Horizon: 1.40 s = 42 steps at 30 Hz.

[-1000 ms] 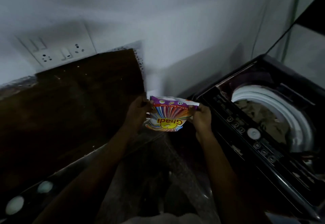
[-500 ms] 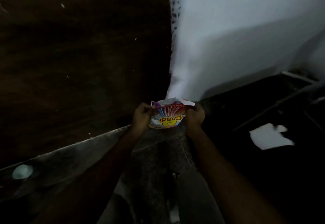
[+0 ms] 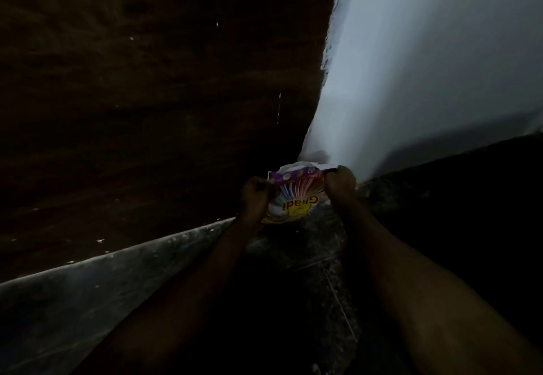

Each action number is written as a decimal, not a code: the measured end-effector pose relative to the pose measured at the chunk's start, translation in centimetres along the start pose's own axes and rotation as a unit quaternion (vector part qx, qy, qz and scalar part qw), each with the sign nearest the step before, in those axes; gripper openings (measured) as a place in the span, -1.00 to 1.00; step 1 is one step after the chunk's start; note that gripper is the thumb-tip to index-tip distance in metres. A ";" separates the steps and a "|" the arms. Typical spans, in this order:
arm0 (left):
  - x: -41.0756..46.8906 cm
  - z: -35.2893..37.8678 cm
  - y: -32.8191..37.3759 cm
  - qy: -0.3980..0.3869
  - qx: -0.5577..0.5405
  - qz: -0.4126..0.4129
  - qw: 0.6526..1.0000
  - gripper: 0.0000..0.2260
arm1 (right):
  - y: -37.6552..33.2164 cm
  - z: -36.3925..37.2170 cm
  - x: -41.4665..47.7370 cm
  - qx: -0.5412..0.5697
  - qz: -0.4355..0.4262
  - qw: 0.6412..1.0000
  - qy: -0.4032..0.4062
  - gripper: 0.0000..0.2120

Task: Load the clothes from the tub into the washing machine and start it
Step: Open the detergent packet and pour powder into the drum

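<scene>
I hold a colourful detergent packet [image 3: 296, 198] with red lettering and a purple top band in front of me, low in the middle of the head view. My left hand [image 3: 255, 196] pinches its top left corner. My right hand [image 3: 339, 182] grips its top right corner. The packet's top looks spread between the two hands, with white showing at the mouth. The washing machine and the tub are out of view.
A dark brown wooden panel [image 3: 152, 104] fills the left. A white wall [image 3: 440, 74] rises on the right. A grey ledge [image 3: 88, 280] runs along the panel's foot, over a dark stone floor [image 3: 308, 257].
The view has swung left and down, so the washing machine has left the frame. Both hands keep their hold on the packet's top corners, now closer to the wall corner.
</scene>
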<state>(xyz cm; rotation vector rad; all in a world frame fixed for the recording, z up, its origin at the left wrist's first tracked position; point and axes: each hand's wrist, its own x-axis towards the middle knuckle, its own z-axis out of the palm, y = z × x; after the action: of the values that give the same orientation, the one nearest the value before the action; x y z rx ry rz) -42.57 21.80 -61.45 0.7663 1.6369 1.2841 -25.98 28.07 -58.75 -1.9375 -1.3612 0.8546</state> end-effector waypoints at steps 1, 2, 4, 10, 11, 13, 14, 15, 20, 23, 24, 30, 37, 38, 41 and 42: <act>0.6 0.1 -0.7 -0.002 -0.003 -0.005 1.000 -0.77 | 0.3 0.6 0.8 -0.017 0.012 0.999 -0.032 -0.75; 1.1 0.2 -1.6 -0.005 -0.001 -0.014 1.000 -0.78 | 0.7 1.2 1.4 -0.036 0.018 0.997 -0.071 -0.75; 1.9 0.2 -3.0 -0.014 0.007 -0.032 0.999 -0.78 | 1.3 1.9 2.4 -0.070 0.036 0.992 -0.097 -0.81; 2.7 0.7 -3.5 -0.028 -0.005 -0.051 0.998 -0.85 | 2.8 3.0 4.4 -0.079 0.075 0.992 -0.061 -0.76; 3.0 0.8 -3.7 -0.025 -0.010 -0.049 0.998 -0.86 | 2.8 3.1 4.6 -0.062 0.069 0.994 -0.054 -0.68; 3.5 0.9 -4.1 -0.015 -0.016 -0.038 0.999 -0.88 | 2.6 3.3 4.4 -0.017 0.050 0.997 -0.057 -0.57; 3.6 0.9 -4.3 -0.007 -0.023 -0.032 0.999 -0.86 | 2.1 3.3 4.1 0.007 0.038 0.998 -0.057 -0.57; 3.6 1.0 -4.4 0.000 -0.039 -0.025 0.999 -0.78 | 2.0 3.5 4.0 0.034 0.032 0.997 -0.054 -0.60; 2.0 2.0 -3.6 0.070 -0.084 0.003 0.994 -0.62 | 2.0 3.3 3.0 0.053 0.002 0.997 -0.051 -0.71; 2.0 2.7 -3.9 0.140 -0.059 0.029 0.988 -0.67 | 2.3 2.7 1.5 0.068 -0.025 0.997 -0.039 -0.60; 1.8 2.9 -3.6 0.151 -0.047 0.033 0.987 -0.70 | 1.9 2.3 0.6 0.069 -0.018 0.997 -0.037 -0.59; -2.6 3.4 3.1 -0.012 0.122 0.003 0.992 -0.69 | -2.2 -1.6 -4.8 -0.016 -0.004 0.999 -0.031 -0.77; -10.9 1.3 15.0 -0.070 0.194 0.025 0.978 -0.78 | -10.9 -11.1 -12.1 -0.022 0.022 0.999 -0.015 -0.76; -12.3 0.8 17.5 -0.078 0.204 0.033 0.975 -0.78 | -12.5 -13.0 -13.4 -0.026 0.023 0.999 -0.016 -0.76; -17.0 -1.0 24.7 -0.096 0.228 0.047 0.968 -0.79 | -17.5 -19.2 -18.3 -0.038 0.027 0.999 -0.019 -0.77; -18.8 -1.7 27.1 -0.098 0.240 0.059 0.964 -0.78 | -18.8 -21.0 -19.8 -0.035 0.035 0.999 -0.019 -0.78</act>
<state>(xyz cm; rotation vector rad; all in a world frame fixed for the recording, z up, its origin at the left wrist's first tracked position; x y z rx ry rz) -37.82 12.07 -30.27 1.2585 1.7774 0.8558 -25.02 12.07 -28.24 -2.0424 -1.3702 0.8910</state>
